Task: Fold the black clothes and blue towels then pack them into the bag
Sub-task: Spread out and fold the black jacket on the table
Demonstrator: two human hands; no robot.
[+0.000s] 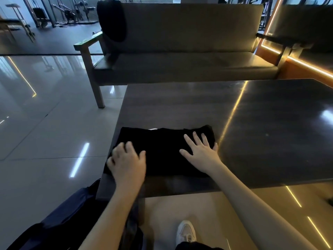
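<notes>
A folded black garment (pixel 162 152) lies on the dark table (pixel 252 132), close to its near edge and toward the near-left corner, with its left end reaching the table's left edge. Both hands are on it. The right hand (pixel 200 152) rests flat on the garment's right part, fingers straight and spread, grasping nothing. The left hand (pixel 127 163) sits on the left end with its fingers bent down into the cloth; whether they pinch a fold or only press cannot be told, as the tips are lost against the black fabric. A dark blue bag (pixel 68 213) stands on the floor just beside the table's near-left corner. 1 more black garment (pixel 111 20) hangs over the left end of the backrest of the sofa (pixel 180 65) beyond the table's far edge.
</notes>
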